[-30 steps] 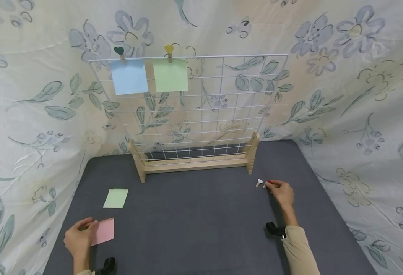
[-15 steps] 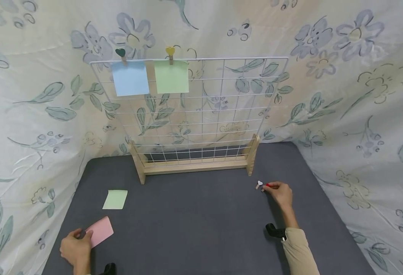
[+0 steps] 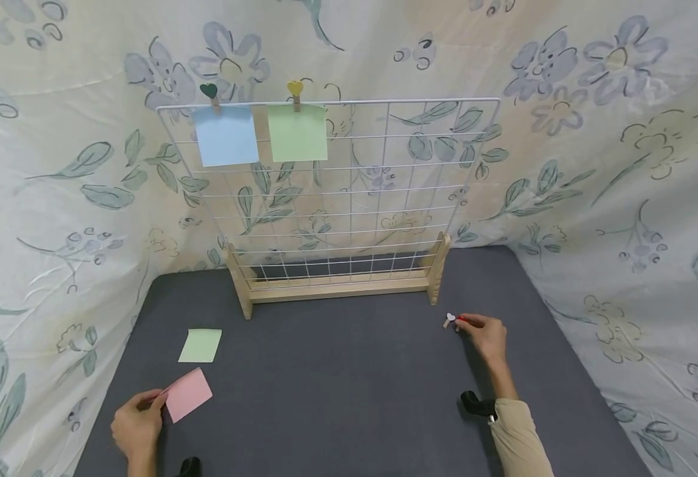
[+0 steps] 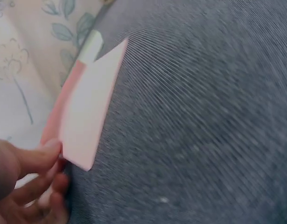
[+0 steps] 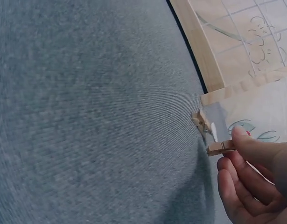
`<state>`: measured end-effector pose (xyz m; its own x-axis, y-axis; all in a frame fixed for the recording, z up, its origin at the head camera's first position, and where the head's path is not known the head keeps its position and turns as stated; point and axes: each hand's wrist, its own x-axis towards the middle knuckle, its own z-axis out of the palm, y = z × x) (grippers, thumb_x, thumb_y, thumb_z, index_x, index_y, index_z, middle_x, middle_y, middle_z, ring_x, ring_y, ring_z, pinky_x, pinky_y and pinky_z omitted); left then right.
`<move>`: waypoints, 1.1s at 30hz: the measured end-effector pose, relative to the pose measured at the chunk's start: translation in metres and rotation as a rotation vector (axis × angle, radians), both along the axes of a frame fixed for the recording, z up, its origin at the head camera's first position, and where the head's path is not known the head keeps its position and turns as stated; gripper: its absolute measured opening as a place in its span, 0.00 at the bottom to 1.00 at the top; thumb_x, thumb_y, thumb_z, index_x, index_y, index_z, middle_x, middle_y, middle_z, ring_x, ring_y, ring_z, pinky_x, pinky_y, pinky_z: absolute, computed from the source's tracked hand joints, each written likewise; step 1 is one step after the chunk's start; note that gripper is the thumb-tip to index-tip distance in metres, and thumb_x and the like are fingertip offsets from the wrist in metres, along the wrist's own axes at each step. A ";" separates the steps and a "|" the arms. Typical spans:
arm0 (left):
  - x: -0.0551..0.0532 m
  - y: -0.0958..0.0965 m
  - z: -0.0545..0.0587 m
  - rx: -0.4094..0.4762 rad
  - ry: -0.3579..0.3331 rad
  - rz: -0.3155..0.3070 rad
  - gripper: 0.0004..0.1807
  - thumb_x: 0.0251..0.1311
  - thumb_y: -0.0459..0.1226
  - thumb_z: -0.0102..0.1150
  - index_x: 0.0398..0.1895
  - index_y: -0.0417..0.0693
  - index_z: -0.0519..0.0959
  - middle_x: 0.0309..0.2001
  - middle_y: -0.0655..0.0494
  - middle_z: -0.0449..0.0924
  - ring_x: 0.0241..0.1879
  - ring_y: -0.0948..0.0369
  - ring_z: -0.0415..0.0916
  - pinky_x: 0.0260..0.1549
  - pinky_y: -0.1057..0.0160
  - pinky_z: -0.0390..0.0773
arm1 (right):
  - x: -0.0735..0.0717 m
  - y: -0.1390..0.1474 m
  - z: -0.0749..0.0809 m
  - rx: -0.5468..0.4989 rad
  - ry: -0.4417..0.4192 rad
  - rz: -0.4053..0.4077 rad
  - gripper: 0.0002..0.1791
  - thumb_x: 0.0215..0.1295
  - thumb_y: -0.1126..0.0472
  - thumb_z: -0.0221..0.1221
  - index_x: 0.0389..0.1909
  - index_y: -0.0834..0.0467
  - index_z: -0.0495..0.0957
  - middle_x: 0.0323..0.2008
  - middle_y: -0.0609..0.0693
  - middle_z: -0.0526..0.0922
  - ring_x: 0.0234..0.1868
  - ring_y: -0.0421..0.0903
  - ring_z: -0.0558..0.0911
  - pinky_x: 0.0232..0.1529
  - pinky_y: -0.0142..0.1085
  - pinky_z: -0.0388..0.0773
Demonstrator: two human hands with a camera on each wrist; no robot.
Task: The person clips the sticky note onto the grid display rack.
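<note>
Between thumb and fingers, my left hand [image 3: 138, 424] pinches a pink paper note [image 3: 189, 394] by its left corner. In the left wrist view the note [image 4: 89, 109] is tilted up off the table. My right hand [image 3: 488, 338] pinches a small wooden clothespin [image 5: 221, 148] with a red heart, at the table's right side. Just left of it lies another clothespin [image 3: 449, 320] with a white heart. A green note [image 3: 200, 346] lies flat beyond the pink one.
A white wire grid rack [image 3: 349, 213] on a wooden base [image 3: 340, 290] stands at the back. Clipped to its top bar are a blue note [image 3: 226, 137] and a green note [image 3: 298, 134], with heart clothespins. Floral cloth [image 3: 623, 199] surrounds the dark table [image 3: 337, 384].
The pink note has come up off the table in my left hand and shifted slightly right and away. My right hand has picked at the red-heart clothespin and barely moved.
</note>
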<state>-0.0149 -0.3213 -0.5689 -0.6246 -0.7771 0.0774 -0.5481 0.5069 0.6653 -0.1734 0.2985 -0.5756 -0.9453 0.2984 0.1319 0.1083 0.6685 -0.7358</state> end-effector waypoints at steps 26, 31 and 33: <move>-0.084 0.079 0.036 0.640 0.444 -0.474 0.10 0.59 0.29 0.66 0.37 0.27 0.80 0.29 0.53 0.85 0.25 0.64 0.85 0.28 0.62 0.87 | -0.026 -0.053 0.052 -0.106 0.094 0.295 0.13 0.58 0.61 0.70 0.42 0.63 0.87 0.33 0.57 0.88 0.35 0.53 0.87 0.36 0.44 0.86; -0.096 0.099 0.036 0.598 0.418 -0.497 0.10 0.60 0.30 0.66 0.38 0.28 0.81 0.31 0.48 0.85 0.26 0.64 0.84 0.28 0.64 0.87 | -0.030 -0.061 0.058 -0.099 0.107 0.324 0.13 0.58 0.60 0.70 0.42 0.63 0.87 0.34 0.56 0.88 0.35 0.53 0.86 0.37 0.47 0.84; -0.100 0.107 0.040 0.582 0.395 -0.507 0.11 0.61 0.29 0.64 0.41 0.25 0.80 0.33 0.41 0.85 0.27 0.65 0.84 0.29 0.63 0.87 | -0.031 -0.064 0.061 -0.095 0.115 0.336 0.13 0.58 0.59 0.70 0.42 0.63 0.87 0.33 0.56 0.88 0.34 0.52 0.86 0.35 0.44 0.84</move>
<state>-0.1144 -0.2146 -0.5287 -0.9177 -0.3954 0.0378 -0.0226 0.1470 0.9889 -0.2047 0.2345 -0.5144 -0.9732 -0.0098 0.2296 -0.1925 0.5807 -0.7911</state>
